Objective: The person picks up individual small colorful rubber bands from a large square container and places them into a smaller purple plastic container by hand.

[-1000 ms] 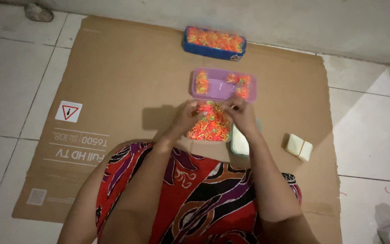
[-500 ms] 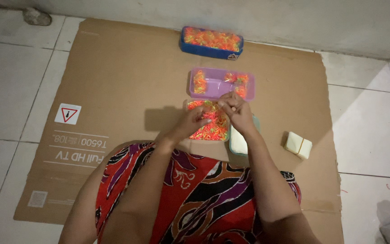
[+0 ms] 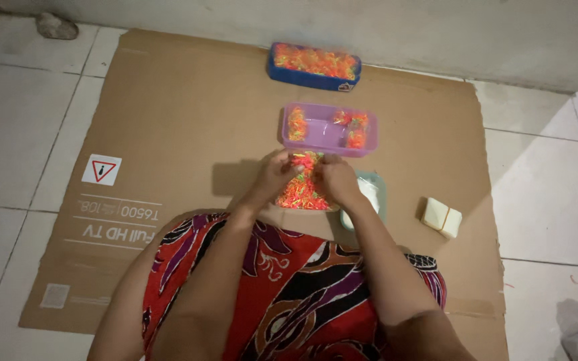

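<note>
Both of my hands rest on a heap of neon orange, pink and green rubber bands (image 3: 302,192) in a low clear tray right in front of my knees. My left hand (image 3: 274,176) has its fingers curled into the heap's left side. My right hand (image 3: 336,180) pinches into the heap's right side, fingers bent down. Just beyond them stands a purple tray (image 3: 324,136) with three small bunches of bands along its left and right ends. Farther back a blue box (image 3: 310,77) is filled with more bands.
Everything sits on a flat brown cardboard sheet (image 3: 182,120) laid on white floor tiles. A teal-rimmed white lid (image 3: 373,192) lies by my right wrist, a white block (image 3: 442,217) with a band around it farther right. A wall runs behind the blue box.
My right hand reached up to the purple tray's near right corner, then came back down onto the heap. My left hand stayed on the heap, shifting slightly.
</note>
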